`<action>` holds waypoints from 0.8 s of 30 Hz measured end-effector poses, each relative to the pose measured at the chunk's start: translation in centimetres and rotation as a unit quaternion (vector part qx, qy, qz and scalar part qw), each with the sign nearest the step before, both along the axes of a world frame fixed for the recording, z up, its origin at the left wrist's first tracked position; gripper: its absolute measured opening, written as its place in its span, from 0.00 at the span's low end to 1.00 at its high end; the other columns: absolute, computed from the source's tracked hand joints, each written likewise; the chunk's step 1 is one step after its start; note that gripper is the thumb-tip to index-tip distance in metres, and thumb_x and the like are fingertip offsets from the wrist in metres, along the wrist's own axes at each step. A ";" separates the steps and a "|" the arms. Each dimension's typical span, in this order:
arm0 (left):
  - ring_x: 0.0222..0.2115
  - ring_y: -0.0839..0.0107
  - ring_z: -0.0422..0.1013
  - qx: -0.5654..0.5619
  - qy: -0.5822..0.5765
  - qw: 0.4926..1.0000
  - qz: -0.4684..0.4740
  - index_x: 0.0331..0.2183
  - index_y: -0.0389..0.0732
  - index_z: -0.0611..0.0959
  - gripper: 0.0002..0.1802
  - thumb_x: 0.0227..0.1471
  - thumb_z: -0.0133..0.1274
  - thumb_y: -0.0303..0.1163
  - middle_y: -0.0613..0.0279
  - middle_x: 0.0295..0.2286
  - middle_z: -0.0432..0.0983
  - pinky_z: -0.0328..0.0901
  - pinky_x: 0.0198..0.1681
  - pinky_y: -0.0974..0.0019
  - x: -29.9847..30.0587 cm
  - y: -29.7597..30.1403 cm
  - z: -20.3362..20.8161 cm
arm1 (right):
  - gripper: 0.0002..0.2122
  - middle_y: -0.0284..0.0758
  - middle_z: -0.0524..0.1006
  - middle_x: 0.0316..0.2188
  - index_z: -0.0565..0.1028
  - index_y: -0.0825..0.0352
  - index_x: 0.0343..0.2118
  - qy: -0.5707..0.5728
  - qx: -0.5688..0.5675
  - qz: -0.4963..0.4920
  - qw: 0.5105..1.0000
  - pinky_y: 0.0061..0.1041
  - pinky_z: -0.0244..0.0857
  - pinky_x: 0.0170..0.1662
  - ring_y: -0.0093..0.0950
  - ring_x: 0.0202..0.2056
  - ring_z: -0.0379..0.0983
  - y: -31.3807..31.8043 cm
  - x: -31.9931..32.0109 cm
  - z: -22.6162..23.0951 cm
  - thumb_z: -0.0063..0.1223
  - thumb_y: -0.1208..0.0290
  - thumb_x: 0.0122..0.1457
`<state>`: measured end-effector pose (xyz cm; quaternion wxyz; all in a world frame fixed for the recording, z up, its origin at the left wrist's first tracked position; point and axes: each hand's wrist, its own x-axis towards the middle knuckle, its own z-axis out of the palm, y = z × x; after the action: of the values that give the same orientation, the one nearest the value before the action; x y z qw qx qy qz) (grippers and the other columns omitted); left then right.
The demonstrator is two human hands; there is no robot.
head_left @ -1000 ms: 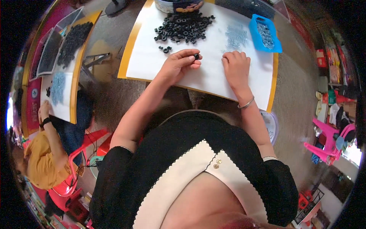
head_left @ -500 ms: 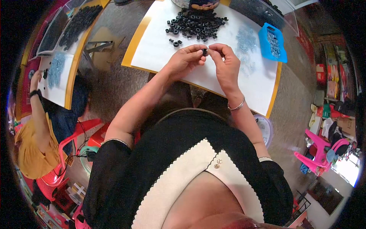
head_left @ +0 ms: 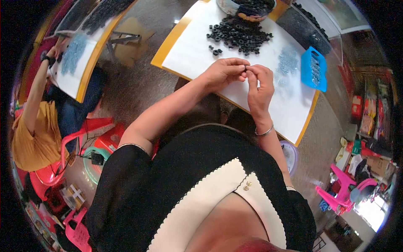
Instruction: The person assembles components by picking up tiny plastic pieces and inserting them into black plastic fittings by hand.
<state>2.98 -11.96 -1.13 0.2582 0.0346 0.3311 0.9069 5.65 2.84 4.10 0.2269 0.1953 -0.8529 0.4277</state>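
Note:
My left hand [head_left: 226, 74] pinches a small black ring-shaped part [head_left: 246, 67] over the near edge of the white-topped table [head_left: 184, 50]. The fingertips cover most of that part. My right hand [head_left: 261, 86] meets it from the other side, thumb and fingers pressed together; anything between them is too small to make out. Beyond my hands lies a pile of black ring-shaped parts [head_left: 241, 35], with a few loose black pieces [head_left: 215, 51] at its near left. Small clear bits [head_left: 288, 61] are spread on the white surface to the right.
A blue tray [head_left: 307, 71] of clear bits stands at the table's right edge. Behind the pile sits a tub [head_left: 252, 14] of black parts. On the left, a person in a yellow top [head_left: 37, 138] works at another table [head_left: 75, 90]. A pink stool [head_left: 342, 189] is at right.
The view has shifted, so the table appears farther right and lower. My right fingertips have closed in against the black part in my left hand. The other person's arm reaches farther out.

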 end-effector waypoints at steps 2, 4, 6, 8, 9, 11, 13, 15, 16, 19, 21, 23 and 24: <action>0.29 0.75 0.73 0.020 -0.020 0.999 0.016 0.45 0.30 0.73 0.15 0.56 0.49 0.26 0.59 0.33 0.75 0.70 0.38 0.74 0.3 -0.7 0.1 | 0.05 0.35 0.74 0.34 0.75 0.68 0.34 -0.046 -0.064 0.017 0.997 0.22 0.64 0.40 0.25 0.36 0.69 -0.5 0.2 0.1 0.50 0.76 0.57; 0.30 0.75 0.72 0.020 -0.014 1.000 0.001 0.46 0.30 0.73 0.16 0.56 0.48 0.26 0.59 0.34 0.74 0.70 0.39 0.73 0.2 -1.0 0.0 | 0.05 0.34 0.74 0.33 0.75 0.69 0.35 -0.043 -0.062 0.015 0.997 0.20 0.63 0.39 0.22 0.34 0.69 -0.3 -0.3 0.4 0.50 0.76 0.57; 0.30 0.75 0.72 0.029 -0.013 0.999 -0.022 0.47 0.31 0.72 0.16 0.56 0.48 0.27 0.59 0.33 0.74 0.70 0.39 0.72 0.2 -1.2 0.2 | 0.05 0.37 0.74 0.32 0.76 0.67 0.34 -0.045 -0.054 0.005 0.998 0.25 0.65 0.37 0.30 0.33 0.71 0.0 -1.3 0.9 0.51 0.77 0.55; 0.30 0.75 0.72 0.035 -0.023 0.998 -0.042 0.46 0.31 0.73 0.16 0.56 0.48 0.27 0.60 0.33 0.74 0.70 0.39 0.72 1.1 -1.8 0.6 | 0.05 0.37 0.74 0.31 0.76 0.66 0.35 -0.054 -0.063 0.010 0.996 0.25 0.65 0.37 0.30 0.31 0.71 0.0 -3.0 0.9 0.51 0.76 0.55; 0.30 0.75 0.72 0.043 -0.033 0.997 -0.063 0.45 0.32 0.74 0.15 0.56 0.48 0.27 0.60 0.32 0.74 0.70 0.39 0.73 1.6 -2.1 0.8 | 0.05 0.37 0.74 0.31 0.76 0.66 0.34 -0.080 -0.054 0.042 0.994 0.25 0.65 0.36 0.30 0.31 0.71 -0.2 -4.0 0.8 0.51 0.75 0.55; 0.30 0.75 0.72 0.036 -0.028 0.996 -0.079 0.45 0.32 0.74 0.15 0.56 0.49 0.27 0.60 0.32 0.74 0.69 0.38 0.73 2.4 -3.2 0.9 | 0.06 0.37 0.73 0.30 0.76 0.66 0.34 -0.149 -0.009 0.090 0.985 0.27 0.65 0.36 0.32 0.32 0.71 -0.9 -5.4 0.4 0.51 0.74 0.54; 0.30 0.76 0.72 0.033 -0.024 0.996 -0.080 0.43 0.33 0.76 0.13 0.55 0.49 0.27 0.61 0.32 0.74 0.69 0.37 0.74 3.1 -4.4 1.3 | 0.07 0.36 0.73 0.31 0.76 0.66 0.35 -0.098 0.040 0.121 0.987 0.27 0.65 0.37 0.31 0.32 0.71 -2.2 -6.5 -0.9 0.52 0.75 0.53; 0.30 0.76 0.72 0.006 -0.032 0.998 -0.049 0.43 0.33 0.76 0.13 0.55 0.49 0.27 0.61 0.32 0.74 0.69 0.36 0.74 3.3 -5.8 2.0 | 0.08 0.37 0.71 0.31 0.76 0.67 0.35 -0.012 0.111 0.151 0.982 0.30 0.65 0.38 0.36 0.34 0.69 -3.9 -6.8 -1.3 0.54 0.77 0.49; 0.30 0.76 0.72 -0.019 -0.039 0.999 -0.020 0.43 0.33 0.76 0.13 0.55 0.49 0.27 0.61 0.32 0.74 0.68 0.36 0.74 3.3 -6.3 2.3 | 0.08 0.37 0.71 0.31 0.76 0.67 0.35 -0.013 0.110 0.152 0.982 0.30 0.65 0.38 0.36 0.34 0.69 -4.3 -6.9 -1.4 0.54 0.77 0.49; 0.31 0.75 0.73 -0.041 -0.040 0.997 0.043 0.43 0.33 0.76 0.13 0.56 0.49 0.27 0.61 0.33 0.74 0.70 0.36 0.74 3.1 -7.0 2.4 | 0.09 0.38 0.71 0.30 0.75 0.64 0.33 0.025 0.195 0.153 0.969 0.33 0.65 0.40 0.37 0.37 0.68 -5.1 -7.4 -2.2 0.54 0.78 0.46; 0.32 0.74 0.73 -0.057 -0.054 0.994 0.073 0.44 0.32 0.75 0.14 0.57 0.48 0.26 0.60 0.34 0.74 0.71 0.38 0.74 2.8 -7.5 2.1 | 0.09 0.38 0.71 0.30 0.75 0.65 0.33 0.013 0.183 0.140 0.973 0.32 0.65 0.40 0.36 0.37 0.68 -5.2 -7.4 -2.6 0.53 0.78 0.46; 0.32 0.74 0.73 -0.054 -0.063 0.993 0.086 0.45 0.32 0.74 0.14 0.57 0.47 0.26 0.59 0.34 0.74 0.71 0.38 0.74 2.6 -7.6 1.9 | 0.10 0.37 0.71 0.30 0.75 0.65 0.34 0.000 0.171 0.125 0.977 0.32 0.65 0.40 0.36 0.37 0.68 -5.0 -7.5 -2.8 0.53 0.79 0.46; 0.32 0.73 0.73 -0.049 -0.072 0.991 0.101 0.46 0.32 0.73 0.15 0.57 0.47 0.26 0.59 0.34 0.74 0.71 0.38 0.74 2.5 -7.6 2.0 | 0.09 0.38 0.72 0.30 0.75 0.65 0.34 0.000 0.161 0.123 0.979 0.32 0.65 0.39 0.36 0.37 0.68 -4.7 -7.4 -2.7 0.52 0.79 0.48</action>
<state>5.46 -19.56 0.85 0.1903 -0.0775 0.3578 0.9109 -1.79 -1.90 1.37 0.1382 0.3326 -0.8802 0.3089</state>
